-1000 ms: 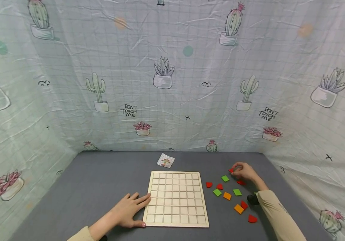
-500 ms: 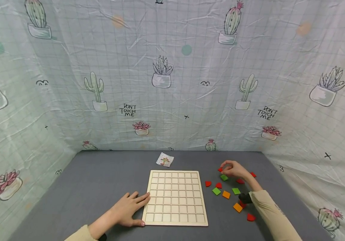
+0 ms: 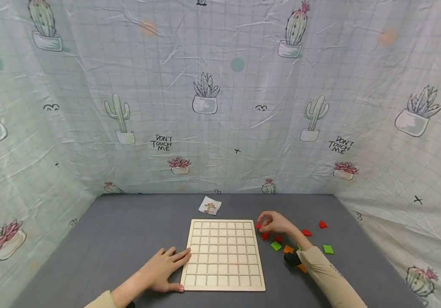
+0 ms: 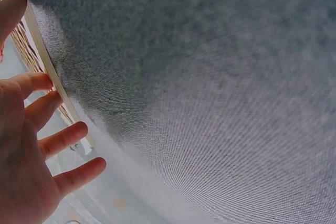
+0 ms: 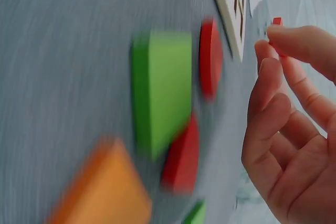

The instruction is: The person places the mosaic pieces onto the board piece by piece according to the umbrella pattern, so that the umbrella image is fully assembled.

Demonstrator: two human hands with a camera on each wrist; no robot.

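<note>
My left hand (image 3: 166, 269) rests at the left edge of a pale wooden grid board (image 3: 223, 254). Its fingers are spread, and fingertips and thumb touch that edge; the left wrist view shows the same hand (image 4: 31, 140) against the board's side. Just off the board's upper right corner, my right hand (image 3: 278, 223) pinches a small red piece (image 3: 258, 225) between thumb and fingers. In the right wrist view this red piece (image 5: 277, 21) pokes out past the fingertips. Below the hand lie a rounded red piece (image 3: 265, 236), another red piece (image 3: 279, 238) and a green diamond-shaped tile (image 3: 276, 246).
A small paper card (image 3: 210, 206) with a coloured pattern lies behind the board. Right of the hand are red pieces (image 3: 322, 224) and a green tile (image 3: 327, 249). The right forearm partly covers orange tiles (image 3: 288, 249). A cactus-print curtain (image 3: 220, 128) surrounds the grey table (image 3: 136, 222).
My right hand has moved left, carrying the red piece from the far right of the scattered tiles to beside the board. My left hand has stayed at the board's edge.
</note>
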